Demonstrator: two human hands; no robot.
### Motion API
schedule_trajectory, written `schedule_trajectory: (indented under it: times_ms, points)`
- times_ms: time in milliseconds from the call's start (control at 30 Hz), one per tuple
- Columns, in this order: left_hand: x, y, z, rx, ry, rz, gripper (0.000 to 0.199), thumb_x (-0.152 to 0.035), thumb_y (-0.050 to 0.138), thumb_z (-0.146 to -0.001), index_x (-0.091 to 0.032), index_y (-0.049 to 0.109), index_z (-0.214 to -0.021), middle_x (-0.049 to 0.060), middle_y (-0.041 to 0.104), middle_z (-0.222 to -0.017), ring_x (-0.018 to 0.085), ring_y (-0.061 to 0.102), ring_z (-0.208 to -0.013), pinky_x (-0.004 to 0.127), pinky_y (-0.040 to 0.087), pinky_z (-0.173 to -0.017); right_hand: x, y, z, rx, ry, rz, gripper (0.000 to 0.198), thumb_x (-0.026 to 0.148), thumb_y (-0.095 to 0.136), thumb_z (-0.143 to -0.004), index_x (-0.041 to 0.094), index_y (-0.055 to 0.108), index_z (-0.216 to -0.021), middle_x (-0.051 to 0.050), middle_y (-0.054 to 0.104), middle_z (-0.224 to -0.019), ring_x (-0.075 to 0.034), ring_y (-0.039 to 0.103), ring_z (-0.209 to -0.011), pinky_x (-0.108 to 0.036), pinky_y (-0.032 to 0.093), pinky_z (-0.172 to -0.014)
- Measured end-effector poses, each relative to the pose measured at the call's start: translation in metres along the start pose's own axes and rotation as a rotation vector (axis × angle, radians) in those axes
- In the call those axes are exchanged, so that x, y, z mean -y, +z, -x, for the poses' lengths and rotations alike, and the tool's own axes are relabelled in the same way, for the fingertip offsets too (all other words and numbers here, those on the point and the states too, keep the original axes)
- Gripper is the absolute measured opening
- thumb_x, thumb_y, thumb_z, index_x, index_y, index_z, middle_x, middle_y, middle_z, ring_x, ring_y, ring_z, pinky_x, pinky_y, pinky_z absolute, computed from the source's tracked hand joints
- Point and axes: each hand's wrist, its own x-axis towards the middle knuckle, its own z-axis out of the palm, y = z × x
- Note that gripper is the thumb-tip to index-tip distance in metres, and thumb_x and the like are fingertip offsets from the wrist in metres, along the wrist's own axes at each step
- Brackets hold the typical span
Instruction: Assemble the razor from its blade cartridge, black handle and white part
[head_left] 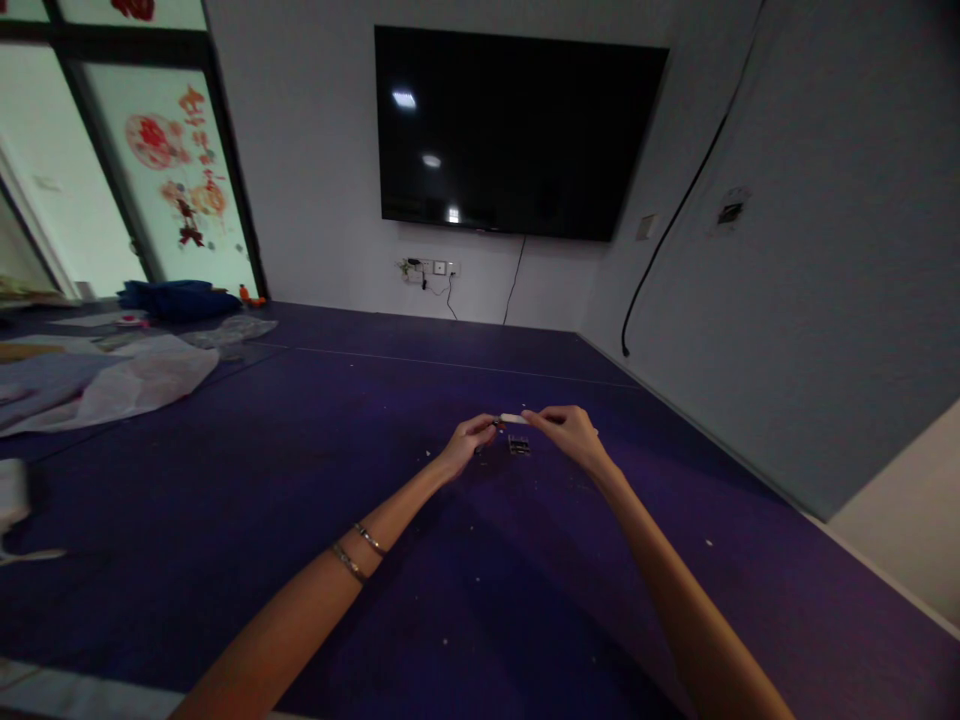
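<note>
In the middle of the head view, my left hand (470, 445) has its fingers pinched on a small dark piece (496, 423), too small to name. My right hand (570, 430) grips a slim white stick-like tool (513, 419), whose left end meets that piece or lies right beside it. Which of these I cannot tell. Just below and between the hands, a small dark rectangular part (518, 445) with lighter edges lies on the purple-blue floor covering (360, 500). Two bracelets (360, 555) circle my left forearm.
Plastic sheeting (161, 375) and a dark blue bundle (180, 298) lie at the left. A white object (13, 495) is at the left edge. Small white bits dot the floor. A black cable (679, 210) hangs along the right wall; a television (517, 135) hangs ahead.
</note>
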Motion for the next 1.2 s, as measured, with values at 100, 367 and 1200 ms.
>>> schedule_trajectory:
  times_ms: [100, 367, 1200]
  points:
    - [0.001, -0.002, 0.000, -0.007, -0.018, -0.023, 0.026, -0.035, 0.059, -0.070, -0.014, 0.065, -0.085, -0.001, 0.048, -0.063, 0.010, 0.039, -0.060, 0.021, 0.028, -0.059, -0.005, -0.001, -0.001, -0.009, 0.009, 0.010, 0.047, 0.059, 0.050, -0.072, 0.017, 0.069, -0.061, -0.002, 0.057, -0.051, -0.012, 0.047, -0.050, -0.024, 0.028, -0.048]
    - [-0.003, -0.002, 0.000, 0.004, -0.013, -0.020, 0.024, -0.034, 0.059, -0.070, -0.014, 0.066, -0.083, 0.000, 0.050, -0.064, 0.011, 0.042, -0.063, 0.021, 0.030, -0.061, -0.004, 0.000, -0.001, 0.022, -0.004, -0.047, 0.047, 0.059, 0.050, -0.072, 0.016, 0.069, -0.061, -0.002, 0.056, -0.052, -0.012, 0.045, -0.049, -0.024, 0.027, -0.047]
    - [-0.011, 0.011, 0.002, -0.044, -0.560, 0.174, 0.011, -0.021, 0.034, -0.088, -0.014, 0.043, -0.087, -0.002, 0.051, -0.052, 0.011, 0.049, -0.036, 0.027, 0.046, -0.040, -0.028, 0.018, -0.005, -0.027, 0.053, 0.012, 0.046, 0.054, 0.046, -0.077, 0.016, 0.071, -0.073, -0.002, 0.061, -0.058, -0.013, 0.051, -0.054, -0.022, 0.029, -0.049]
